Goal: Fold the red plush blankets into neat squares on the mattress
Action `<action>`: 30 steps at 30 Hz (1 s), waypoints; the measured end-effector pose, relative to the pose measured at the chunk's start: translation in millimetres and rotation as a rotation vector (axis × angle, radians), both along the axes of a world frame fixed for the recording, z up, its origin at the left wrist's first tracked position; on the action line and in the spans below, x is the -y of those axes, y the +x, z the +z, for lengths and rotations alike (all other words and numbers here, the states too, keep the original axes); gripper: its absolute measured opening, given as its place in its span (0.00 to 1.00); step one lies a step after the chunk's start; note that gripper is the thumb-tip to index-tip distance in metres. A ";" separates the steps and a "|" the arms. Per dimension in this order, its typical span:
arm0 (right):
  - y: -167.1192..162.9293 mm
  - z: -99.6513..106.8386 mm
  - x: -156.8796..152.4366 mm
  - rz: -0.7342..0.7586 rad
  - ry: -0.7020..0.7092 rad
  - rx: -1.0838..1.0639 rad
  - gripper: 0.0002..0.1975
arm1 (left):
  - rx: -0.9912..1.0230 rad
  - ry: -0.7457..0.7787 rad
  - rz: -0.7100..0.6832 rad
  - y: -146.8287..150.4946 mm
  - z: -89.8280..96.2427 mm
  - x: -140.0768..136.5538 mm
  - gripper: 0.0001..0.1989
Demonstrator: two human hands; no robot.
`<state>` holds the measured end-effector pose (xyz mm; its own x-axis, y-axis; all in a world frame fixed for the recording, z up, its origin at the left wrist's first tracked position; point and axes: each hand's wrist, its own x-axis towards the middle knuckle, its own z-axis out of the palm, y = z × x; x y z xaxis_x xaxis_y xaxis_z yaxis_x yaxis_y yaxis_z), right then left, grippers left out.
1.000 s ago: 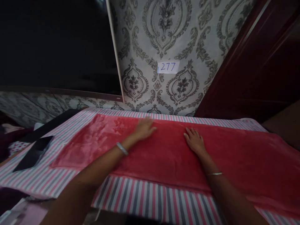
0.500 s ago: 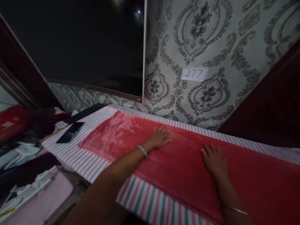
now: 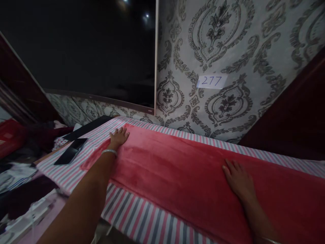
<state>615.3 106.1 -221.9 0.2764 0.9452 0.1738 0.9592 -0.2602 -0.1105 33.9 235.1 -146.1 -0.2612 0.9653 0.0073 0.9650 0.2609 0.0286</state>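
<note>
A red plush blanket (image 3: 172, 162), folded into a long strip, lies flat on a cloth (image 3: 142, 217) striped in pink, grey and white. My left hand (image 3: 118, 137) rests with spread fingers on the blanket's far left end, a bangle on its wrist. Further right, my right hand (image 3: 240, 179) lies flat on the blanket, fingers stretched forward. Neither hand grips anything. The nap looks smoother and lighter between the two hands.
A dark phone (image 3: 71, 152) lies on the striped cloth at the left, beside a black flat panel (image 3: 87, 128). Behind hangs a large dark television (image 3: 101, 51) on a patterned wall with a paper label (image 3: 212, 81) reading 277. A white power strip (image 3: 27, 217) sits lower left.
My left hand has slid left across the blanket to its far end, smoothing the mottled nap. My right hand has stayed nearly in place, flat on the blanket.
</note>
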 end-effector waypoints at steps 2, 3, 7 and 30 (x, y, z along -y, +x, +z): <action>-3.0 3.1 1.2 -0.004 -0.007 -0.002 0.34 | 0.021 -0.023 0.034 3.2 4.3 -2.3 0.35; -4.7 4.7 1.9 -0.007 -0.010 -0.002 0.34 | 0.020 -0.006 0.055 9.3 7.4 -3.3 0.36; -9.0 10.0 3.7 -0.024 -0.028 -0.002 0.33 | 0.005 0.077 -0.078 70.2 16.9 -2.7 0.36; 23.3 -32.3 -7.9 0.086 0.146 -0.092 0.36 | 0.049 -0.044 -0.330 80.1 -2.0 -16.1 0.31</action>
<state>638.7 114.1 -254.2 0.2167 0.9325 0.2888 0.9614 -0.1524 -0.2290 114.0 251.2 -148.1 0.0662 0.9970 -0.0413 0.9954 -0.0631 0.0724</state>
